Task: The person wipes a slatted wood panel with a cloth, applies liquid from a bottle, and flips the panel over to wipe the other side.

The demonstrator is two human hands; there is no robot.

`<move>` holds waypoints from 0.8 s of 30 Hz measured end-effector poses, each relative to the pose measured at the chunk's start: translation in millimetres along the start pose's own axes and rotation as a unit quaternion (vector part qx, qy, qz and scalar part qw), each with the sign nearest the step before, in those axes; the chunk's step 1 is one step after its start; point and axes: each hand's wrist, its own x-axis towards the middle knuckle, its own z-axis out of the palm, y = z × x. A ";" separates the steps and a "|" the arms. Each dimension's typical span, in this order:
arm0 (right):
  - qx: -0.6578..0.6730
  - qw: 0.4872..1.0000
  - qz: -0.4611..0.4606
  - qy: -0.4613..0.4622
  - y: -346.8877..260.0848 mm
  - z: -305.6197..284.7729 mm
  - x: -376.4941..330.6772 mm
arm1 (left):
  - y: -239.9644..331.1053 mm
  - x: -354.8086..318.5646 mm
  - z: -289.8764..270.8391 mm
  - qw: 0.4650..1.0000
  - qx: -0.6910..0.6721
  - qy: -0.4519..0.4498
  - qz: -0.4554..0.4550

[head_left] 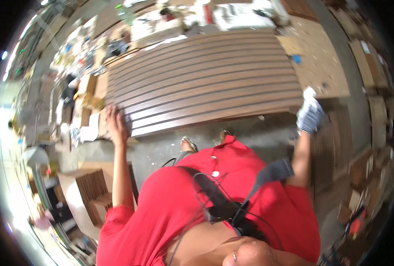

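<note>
A brown panel with dark parallel grooves [205, 77] lies across the work surface in front of me. My left hand [116, 123] is bare and rests at the panel's near left corner, its fingers stretched forward and apart. It grips nothing that I can see. At the opposite end, my right hand [310, 114] wears a white and grey glove. It sits just off the panel's near right corner. The glove is blurred, so how its fingers lie, and whether they touch the panel or hold anything, is unclear.
Beyond the panel stand white packs [157, 26], a green bottle [125, 14] and small clutter. Small cardboard boxes [87, 84] crowd the left end. A chipboard surface [318, 57] extends on the right, with a blue scrap [297, 59]. Cardboard [84, 193] is stacked at my left.
</note>
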 end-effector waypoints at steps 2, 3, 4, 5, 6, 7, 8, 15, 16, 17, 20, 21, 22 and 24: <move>0.118 0.988 0.095 0.017 55.1 -27.2 16.9 | 21.1 0.0 -6.3 0.998 -0.001 0.048 -0.031; 0.211 0.968 0.138 0.008 72.4 -33.8 22.3 | 20.0 -10.9 -8.1 0.995 0.025 0.076 -0.065; 0.303 0.937 0.176 -0.016 85.8 -31.4 24.3 | 18.8 -26.4 -17.6 0.988 0.061 0.106 -0.097; 0.205 0.969 0.131 -0.044 70.3 -26.9 24.9 | 12.1 -46.7 -20.6 0.982 0.082 0.098 -0.142; 0.299 0.933 0.186 -0.080 57.9 -19.1 20.8 | 1.5 -62.6 -19.3 0.974 0.098 0.091 -0.183; 0.297 0.918 0.243 -0.101 56.5 -4.6 21.1 | -10.0 -75.3 -14.6 0.974 0.119 0.095 -0.169; 0.291 0.901 0.302 -0.113 66.9 7.8 19.6 | 1.8 -73.8 -10.8 0.977 0.086 0.081 -0.179; 0.480 0.787 0.349 -0.168 16.4 48.2 11.4 | 13.2 -97.4 -3.5 0.965 -0.017 0.133 -0.227; 0.489 0.781 0.348 -0.173 18.7 43.2 11.7 | 12.5 -99.5 -5.4 0.963 -0.031 0.140 -0.227; 0.501 0.776 0.342 -0.172 20.6 38.9 11.3 | 9.8 -100.5 -6.6 0.961 -0.082 0.135 -0.226; 0.515 0.767 0.347 -0.161 27.8 25.5 2.8 | 28.6 -108.0 -18.9 0.962 -0.088 0.120 -0.230; 0.518 0.764 0.351 -0.157 30.1 23.5 -2.3 | 32.6 -114.0 -23.5 0.962 -0.099 0.116 -0.227; 0.518 0.763 0.355 -0.154 32.3 22.4 -5.2 | 38.9 -123.3 -27.8 0.963 -0.103 0.113 -0.220; 0.525 0.760 0.356 -0.142 35.4 21.2 -6.6 | 44.9 -133.0 -34.4 0.967 -0.125 0.125 -0.184</move>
